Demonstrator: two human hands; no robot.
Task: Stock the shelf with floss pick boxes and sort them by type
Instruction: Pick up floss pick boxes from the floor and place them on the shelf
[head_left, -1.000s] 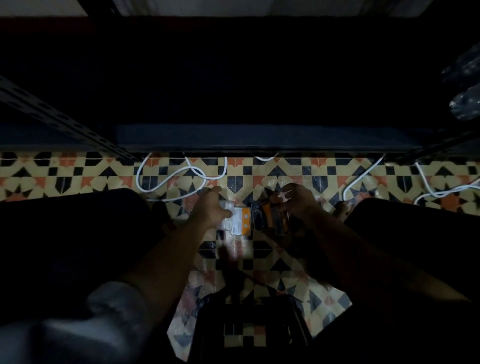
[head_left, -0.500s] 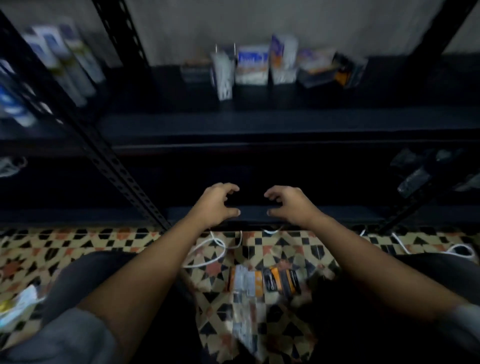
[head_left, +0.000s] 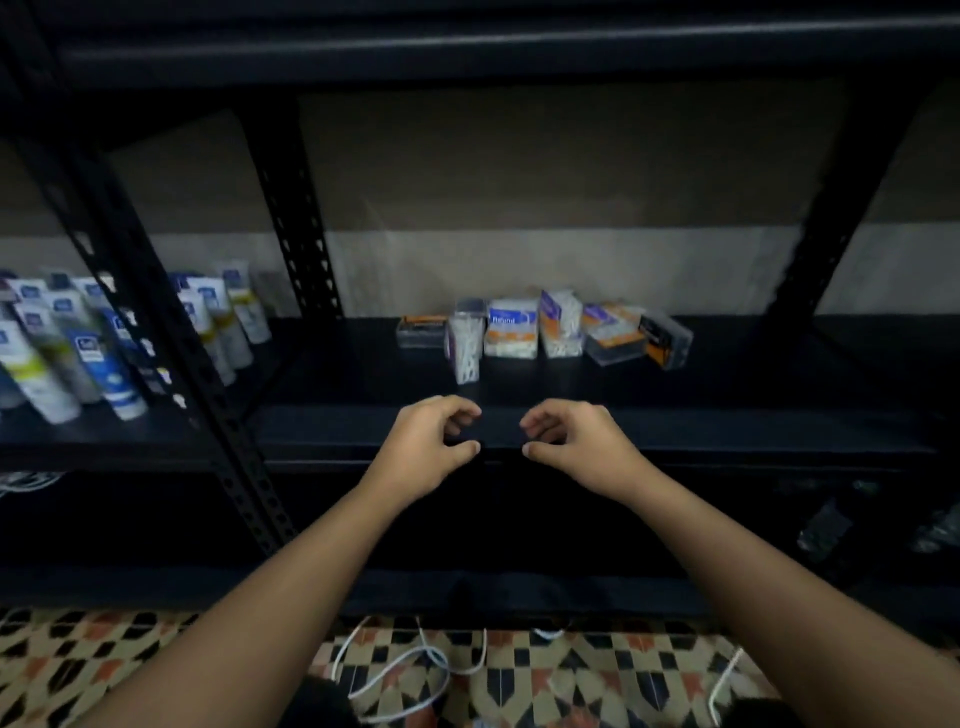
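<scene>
Both of the person's hands hover in front of the black metal shelf (head_left: 727, 374), level with its front lip: the left hand (head_left: 423, 447) and the right hand (head_left: 576, 441) are loosely curled, fingers bent toward the thumbs, and neither holds anything. They seem poised this way to reach in for the floss pick boxes, which sit in an untidy cluster at the back of the shelf, well apart from the hands. That cluster includes a flat dark box with an orange label (head_left: 422, 331) on the left, a clear upright box of white picks (head_left: 464, 345) standing forward of the row, a white box with a blue label (head_left: 511, 328), and a clear box with orange ends (head_left: 665, 340) tilted at the right, so sorting by type looks unfinished. White and blue tubes (head_left: 57, 358) fill the neighbouring bay to the left. Compared with half a second earlier, the view has tipped upward: the shelf cluster is nearer centre, the boxes on the patterned tile floor (head_left: 78, 660) have dropped from sight, and the hands have risen with it.
</scene>
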